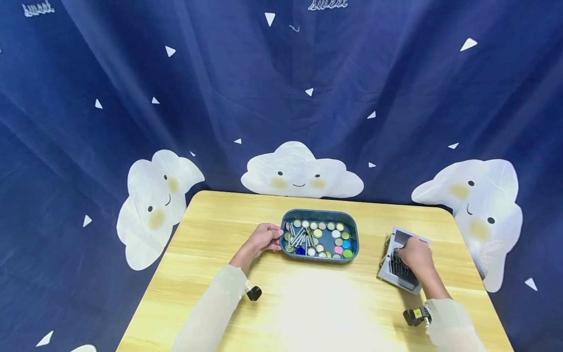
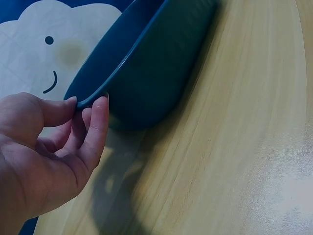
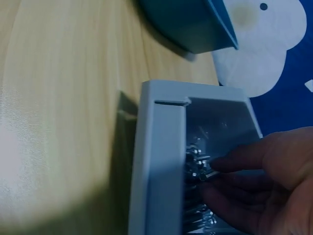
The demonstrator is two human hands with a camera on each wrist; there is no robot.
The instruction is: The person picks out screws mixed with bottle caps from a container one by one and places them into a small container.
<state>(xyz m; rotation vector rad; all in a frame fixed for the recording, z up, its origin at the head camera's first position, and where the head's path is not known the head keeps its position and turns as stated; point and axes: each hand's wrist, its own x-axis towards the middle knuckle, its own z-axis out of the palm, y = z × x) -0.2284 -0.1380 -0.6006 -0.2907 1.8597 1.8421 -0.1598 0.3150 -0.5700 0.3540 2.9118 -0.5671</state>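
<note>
The curtain [image 1: 237, 73] reads "sweet" twice; left hand [image 1: 261, 238] pinches a tub [image 1: 327, 239] near the table [image 1: 211, 215]'s far edge, right hand [image 1: 415, 252] a metal piece [image 3: 210, 175] in a box [image 3: 166, 147] toward its right edge.

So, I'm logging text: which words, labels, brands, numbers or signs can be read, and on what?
"sweet": dark blue curtain, top left of the head view.
"sweet": same curtain, top centre.
Yellow patch on black right-wrist device: too small to read.
Faint marks on right-hand cloud: too blurred to read.
Blue tray, grey bin: none readable.
</note>
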